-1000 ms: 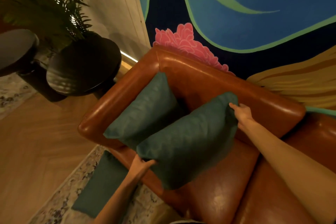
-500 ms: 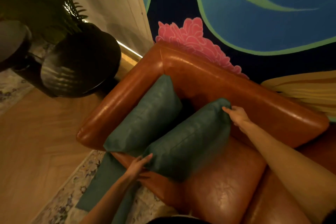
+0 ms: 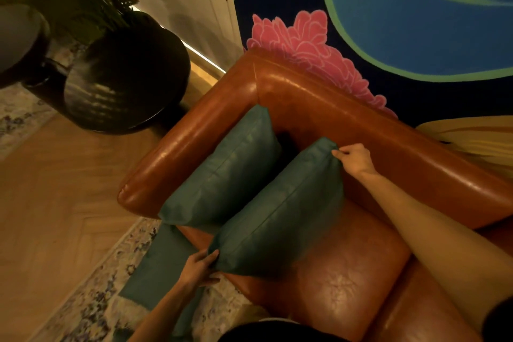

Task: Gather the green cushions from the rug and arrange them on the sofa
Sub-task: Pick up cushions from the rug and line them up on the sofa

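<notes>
Two green cushions stand on edge on the brown leather sofa (image 3: 347,130). The first cushion (image 3: 222,172) leans against the left armrest. The second cushion (image 3: 277,219) stands beside it on the seat. My left hand (image 3: 198,268) grips its near corner at the seat's front edge. My right hand (image 3: 354,158) pinches its far top corner near the backrest. A third green cushion (image 3: 156,266) lies flat on the patterned rug (image 3: 91,305) below the sofa front, partly hidden by my left arm.
A large dark round planter (image 3: 125,83) with a fern stands on the wooden floor (image 3: 55,203) left of the armrest. A painted mural wall (image 3: 402,22) rises behind the sofa. The seat to the right of the cushions is bare leather.
The second cushion has been turned from tilted flat to upright on its edge, closer to the first cushion. Both hands stayed on its corners.
</notes>
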{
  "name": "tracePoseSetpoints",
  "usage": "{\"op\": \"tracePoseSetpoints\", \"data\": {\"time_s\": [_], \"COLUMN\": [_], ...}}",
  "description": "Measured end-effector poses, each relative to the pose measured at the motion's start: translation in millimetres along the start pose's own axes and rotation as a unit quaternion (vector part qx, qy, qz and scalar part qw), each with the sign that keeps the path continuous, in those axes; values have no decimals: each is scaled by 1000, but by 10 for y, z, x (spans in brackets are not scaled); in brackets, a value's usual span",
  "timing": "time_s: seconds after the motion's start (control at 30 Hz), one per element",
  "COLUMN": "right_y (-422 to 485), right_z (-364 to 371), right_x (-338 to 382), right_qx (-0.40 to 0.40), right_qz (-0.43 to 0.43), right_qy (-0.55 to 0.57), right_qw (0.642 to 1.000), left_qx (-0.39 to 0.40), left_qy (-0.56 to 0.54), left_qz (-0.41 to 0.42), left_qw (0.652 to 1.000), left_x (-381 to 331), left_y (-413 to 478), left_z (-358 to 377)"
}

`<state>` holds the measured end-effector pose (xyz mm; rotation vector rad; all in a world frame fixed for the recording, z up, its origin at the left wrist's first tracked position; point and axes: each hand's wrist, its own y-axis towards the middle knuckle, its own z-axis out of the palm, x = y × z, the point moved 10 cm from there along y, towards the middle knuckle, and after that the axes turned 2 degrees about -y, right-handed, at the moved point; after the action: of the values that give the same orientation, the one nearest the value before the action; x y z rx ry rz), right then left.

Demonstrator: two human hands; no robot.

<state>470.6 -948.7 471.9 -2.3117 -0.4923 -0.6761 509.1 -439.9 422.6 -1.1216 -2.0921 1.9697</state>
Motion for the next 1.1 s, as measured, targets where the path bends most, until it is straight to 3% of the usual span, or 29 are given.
{"op": "tracePoseSetpoints", "data": {"time_s": [0.1, 0.23, 0.37, 0.43, 0.6, 0.87, 1.1], "right_y": [-5, 17, -58, -76, -140, -272, -427], "right_z": [97, 150, 219, 265, 423, 407, 375], "right_x": [-72, -56, -11, -37, -120, -190, -233], "right_qx": [27, 49, 57, 61, 91, 68, 94], "right_qz": [23, 35, 24, 21, 53, 19, -43], "right_qy": [-7, -4, -22, -33, 0, -13, -92], "right_qw": [999, 998, 998, 997, 994, 997, 990], "left_qx": [-2, -11, -26, -26, -25, -34, -34], "left_qy": [52, 120, 241, 300, 434, 461, 442], "left_qz": [22, 130, 290, 330, 314, 201, 193], "left_qw": [998, 984, 926, 895, 844, 864, 875], "left_x": [-1, -251, -677, -820, -859, -540, -588], "left_y": [28, 54, -199, -276, -145, -16, 0], "left_z": [-2, 1, 188, 352, 794, 584, 580]}}
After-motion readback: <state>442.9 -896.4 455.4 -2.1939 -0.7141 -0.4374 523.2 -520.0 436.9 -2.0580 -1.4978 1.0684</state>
